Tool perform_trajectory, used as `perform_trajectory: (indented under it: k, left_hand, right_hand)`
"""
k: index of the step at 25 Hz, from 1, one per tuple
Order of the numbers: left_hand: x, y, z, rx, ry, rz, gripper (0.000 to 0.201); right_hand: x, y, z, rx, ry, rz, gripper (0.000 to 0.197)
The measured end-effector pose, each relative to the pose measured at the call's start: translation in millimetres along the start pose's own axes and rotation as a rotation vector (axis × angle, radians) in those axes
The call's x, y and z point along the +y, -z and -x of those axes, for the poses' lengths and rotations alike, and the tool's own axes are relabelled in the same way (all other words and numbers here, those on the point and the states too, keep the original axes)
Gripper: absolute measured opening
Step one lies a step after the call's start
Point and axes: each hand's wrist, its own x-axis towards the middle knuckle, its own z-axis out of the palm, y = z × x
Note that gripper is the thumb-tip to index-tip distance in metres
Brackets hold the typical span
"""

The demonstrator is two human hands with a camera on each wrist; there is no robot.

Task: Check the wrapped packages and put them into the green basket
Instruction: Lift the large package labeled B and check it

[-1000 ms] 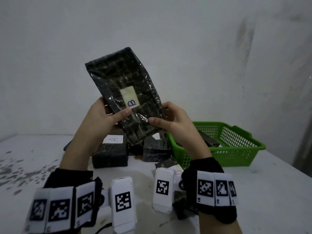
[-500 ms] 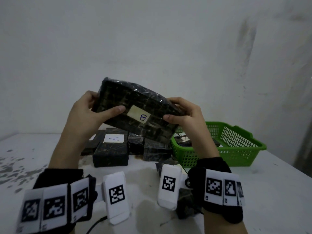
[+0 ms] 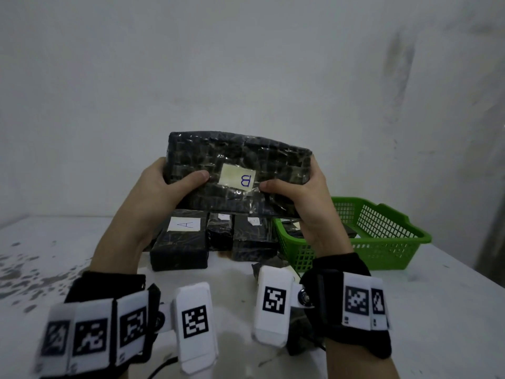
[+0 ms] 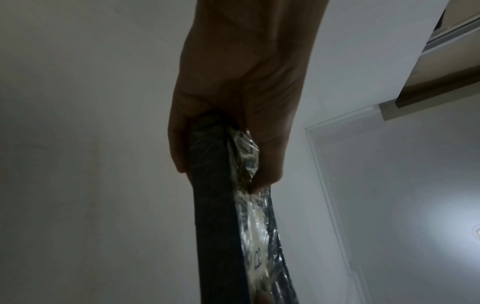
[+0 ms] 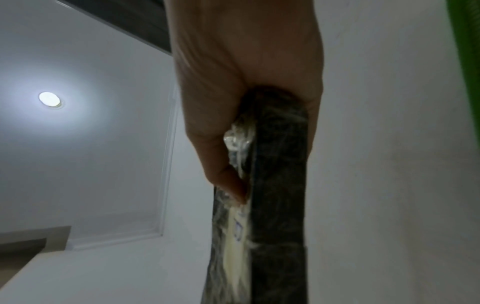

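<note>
A dark plastic-wrapped package (image 3: 235, 160) with a pale label marked B is held level in the air above the table. My left hand (image 3: 169, 181) grips its left end, thumb on the front face. My right hand (image 3: 297, 187) grips its right end the same way. In the left wrist view the package (image 4: 215, 226) runs edge-on out of my left hand (image 4: 233, 102). The right wrist view shows the package (image 5: 278, 185) the same way in my right hand (image 5: 246, 82). The green basket (image 3: 388, 242) stands on the table to the right, below the package, with dark packages partly visible inside.
Several more wrapped packages lie on the white table (image 3: 437, 310) behind my wrists; one (image 3: 179, 247) bears a label A, others (image 3: 252, 239) sit beside the basket. A bare wall stands close behind. The table's left part (image 3: 24, 272) is speckled with dark stains.
The package has turned from standing upright on end to lying horizontal, and my hands have shifted out to its two ends. The B label now faces me sideways.
</note>
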Motion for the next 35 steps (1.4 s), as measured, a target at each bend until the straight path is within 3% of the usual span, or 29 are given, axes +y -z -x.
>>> perform_trajectory:
  k: [3,7,11,16,19,22,25,27,29,30,35]
  left_hand:
    - [-1.8,-2.3,-1.3,0.011,-0.001,-0.033,0.014]
    - [-2.3,-7.5,-4.8,0.123,-0.002,-0.001,0.027]
    - [-2.1,-7.9,-4.5,0.153,-0.028,-0.023,0.034]
    - [2.7,-8.6,-3.3,0.103,0.005,0.077,0.036]
    - [1.8,-11.2,-3.1,0.115,0.030,0.130,0.041]
    - [2.0,-12.3,-1.0,0.159,-0.044,-0.067,0.057]
    - [4.9,-9.0,2.2,0.142,-0.150,-0.273,0.081]
    - [4.5,-6.5,2.7,0.034,-0.167,-0.323,0.066]
    - [2.0,-7.0,2.4,-0.104,-0.105,-0.244,0.026]
    - [-0.1,-8.7,2.2,-0.134,-0.079,-0.213,0.017]
    - [-2.7,-12.7,-1.2,-0.021,-0.124,-0.147,0.023]
  right_hand:
    - [-0.8,-1.8,0.3,0.015,0.033,0.015,0.048]
    - [-2.4,-6.2,1.6,0.017,0.098,0.043,0.051]
    - [-2.6,-6.9,1.5,0.035,0.133,0.070,0.052]
    - [2.7,-1.4,-2.4,0.085,0.037,0.143,0.054]
    - [6.9,0.2,-3.9,0.090,-0.065,0.121,0.043]
    - [5.7,2.3,-2.8,0.082,-0.073,-0.043,0.026]
    - [0.5,5.9,-2.7,0.078,-0.046,-0.100,0.028]
    - [-1.9,5.7,-2.9,0.077,-0.034,-0.110,0.036]
    - [-2.9,4.0,-3.3,0.093,-0.019,-0.101,0.039]
    - [-3.0,2.9,-3.0,0.091,-0.012,-0.097,0.038]
    - [-0.4,-0.5,-0.9,-0.048,-0.061,0.044,0.036]
